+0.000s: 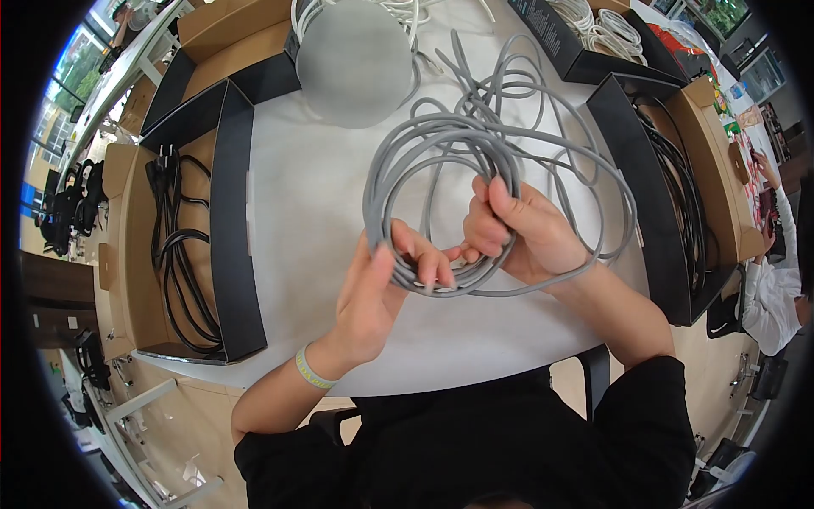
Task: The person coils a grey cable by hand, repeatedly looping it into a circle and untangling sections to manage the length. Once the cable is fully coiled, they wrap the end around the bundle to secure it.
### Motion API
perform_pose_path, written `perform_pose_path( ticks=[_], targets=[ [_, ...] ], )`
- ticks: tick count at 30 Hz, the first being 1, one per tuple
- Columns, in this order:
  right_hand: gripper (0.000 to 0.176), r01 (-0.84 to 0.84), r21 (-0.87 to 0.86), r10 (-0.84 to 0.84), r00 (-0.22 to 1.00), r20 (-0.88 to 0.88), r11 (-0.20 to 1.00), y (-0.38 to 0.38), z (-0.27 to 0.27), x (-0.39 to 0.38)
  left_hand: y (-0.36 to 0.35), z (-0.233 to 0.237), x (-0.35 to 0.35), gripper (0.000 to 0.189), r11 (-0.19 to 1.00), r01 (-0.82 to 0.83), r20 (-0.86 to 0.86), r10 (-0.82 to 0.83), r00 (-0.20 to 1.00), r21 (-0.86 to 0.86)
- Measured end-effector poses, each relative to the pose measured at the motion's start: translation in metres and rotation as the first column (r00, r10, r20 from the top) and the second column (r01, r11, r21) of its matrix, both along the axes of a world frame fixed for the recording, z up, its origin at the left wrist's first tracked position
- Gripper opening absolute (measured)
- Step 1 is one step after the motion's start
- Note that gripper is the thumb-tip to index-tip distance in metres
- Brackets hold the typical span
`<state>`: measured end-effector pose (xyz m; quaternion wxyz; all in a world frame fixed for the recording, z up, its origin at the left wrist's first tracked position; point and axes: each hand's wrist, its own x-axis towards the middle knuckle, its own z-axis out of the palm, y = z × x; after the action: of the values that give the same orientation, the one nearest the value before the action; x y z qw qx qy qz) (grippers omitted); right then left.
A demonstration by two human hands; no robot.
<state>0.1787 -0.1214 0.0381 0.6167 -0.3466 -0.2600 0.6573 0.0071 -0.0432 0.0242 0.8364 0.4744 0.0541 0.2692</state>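
Gripping a coil of grey round-sheathed cable (398, 170) with the right hand (526, 233), fingers clenched tight around a bunch of loops at the coil's right side, thumb up across the strands. Grasping the lower arc of the same coil with the left hand (381, 293), fingertips curled over the strands, palm turned toward the camera, a pale green wristband (310, 371) around the wrist. Held up in the middle of the view, over the white flat table top (297, 195), just in front of the chest, hands close together, fingertips meeting or nearly so.

Trailing off behind the coil, loose grey cable strands (526, 93), looped untidily across the table toward the far side and the right. Beyond the coil, near the far strands, a grey round domed object (352, 59), nature not clear.

At the left, an open brown cardboard box with black inner flaps (233, 220), holding black power cords (174, 254) with a plug at the far end. At the right, a second brown cardboard box with a black flap (627, 144), filled with black coiled cables (678, 195). At the far right corner, a black box (568, 47) of white coiled cords (598, 25). At the right edge, well apart, another person in a white sleeve (767, 297), seated.
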Motion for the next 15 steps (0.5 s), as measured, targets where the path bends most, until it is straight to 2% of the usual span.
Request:
perform_pose_path(
  ticks=[2, 3, 4, 5, 6, 7, 8, 9, 10, 12, 14, 15],
  targets=[
    [0.025, -0.001, 0.014, 0.005, 0.959, -0.284, 1.0, 0.0, -0.001, 0.002, 0.001, 0.003, 0.0, 0.027, 1.0, 0.004, 0.002, -0.004, 1.0, -0.029],
    [0.026, -0.019, 0.021, 0.026, 0.928, -0.371, 1.0, -0.001, 0.001, 0.001, 0.003, 0.005, 0.0, 0.032, 0.989, -0.012, -0.005, 0.012, 1.0, -0.145],
    [0.026, -0.02, 0.02, 0.027, 0.929, -0.369, 1.0, -0.002, 0.003, 0.002, 0.005, 0.006, 0.0, 0.039, 0.965, -0.029, -0.013, 0.026, 1.0, -0.26],
    [0.026, -0.086, 0.047, 0.098, 0.904, -0.416, 0.995, -0.005, 0.005, 0.002, 0.008, -0.001, 0.001, 0.039, 0.965, -0.031, -0.012, 0.029, 1.0, -0.261],
    [0.026, -0.151, 0.077, 0.169, 0.871, -0.461, 0.986, -0.006, 0.007, 0.001, 0.012, -0.009, 0.005, 0.042, 0.996, -0.029, -0.121, 0.018, 0.992, -0.09],
    [0.026, -0.155, 0.077, 0.173, 0.87, -0.462, 0.985, -0.008, 0.009, -0.001, 0.013, -0.013, 0.007, 0.05, 0.997, -0.008, -0.231, 0.026, 0.973, 0.082],
    [0.026, -0.269, 0.046, 0.263, 0.869, -0.42, 0.962, -0.01, 0.011, -0.004, 0.012, -0.013, 0.004, 0.05, 0.997, -0.012, -0.232, 0.03, 0.972, 0.081],
    [0.026, -0.376, 0.011, 0.352, 0.856, -0.379, 0.927, -0.012, 0.012, -0.007, 0.009, -0.001, 0.004, 0.053, 0.99, 0.054, -0.168, -0.031, 0.985, 0.132],
    [0.026, -0.376, 0.011, 0.352, 0.855, -0.38, 0.927, -0.013, 0.012, -0.01, 0.006, 0.006, 0.004, 0.056, 0.975, 0.117, -0.107, -0.098, 0.989, 0.188],
    [0.026, -0.523, -0.127, 0.461, 0.823, -0.333, 0.843, -0.014, 0.012, -0.017, 0.007, 0.0, 0.002, 0.058, 0.975, 0.145, -0.108, -0.128, 0.986, 0.169],
    [0.024, -0.566, -0.139, 0.506, 0.804, -0.313, 0.813, -0.012, 0.006, -0.022, 0.013, -0.012, -0.004, 0.046, 0.929, 0.228, -0.094, -0.21, 0.973, 0.292],
    [0.025, -0.537, -0.126, 0.49, 0.827, -0.275, 0.834, -0.014, 0.004, -0.023, 0.009, -0.011, -0.002, 0.046, 0.928, 0.23, -0.095, -0.211, 0.973, 0.293]
  ],
)
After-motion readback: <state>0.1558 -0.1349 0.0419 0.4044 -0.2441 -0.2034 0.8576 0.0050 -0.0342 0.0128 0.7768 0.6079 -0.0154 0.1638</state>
